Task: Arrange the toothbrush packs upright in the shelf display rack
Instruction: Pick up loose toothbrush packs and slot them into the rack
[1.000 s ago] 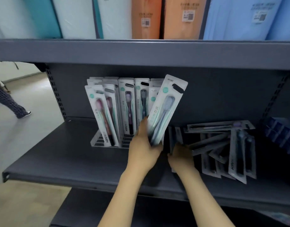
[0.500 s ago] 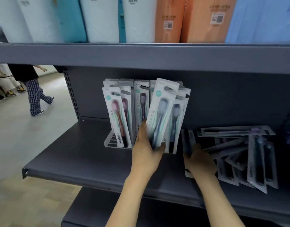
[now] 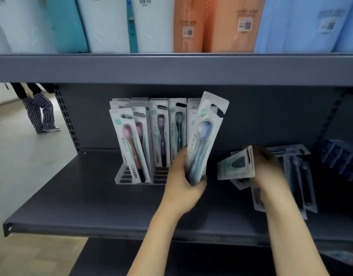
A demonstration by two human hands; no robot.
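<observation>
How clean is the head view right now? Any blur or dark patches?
Head view: right hand and its pack are motion-blurred; left hand is sharper; loose packs lie in shadow at right; wide-angle lens bows the shelf edge.

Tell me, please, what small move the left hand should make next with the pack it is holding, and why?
Probably ease the blue toothbrush pack down and straighten it into the rack. The left hand grips its lower end at the rack's right side, and it leans right while the racked packs stand nearly upright.
</observation>
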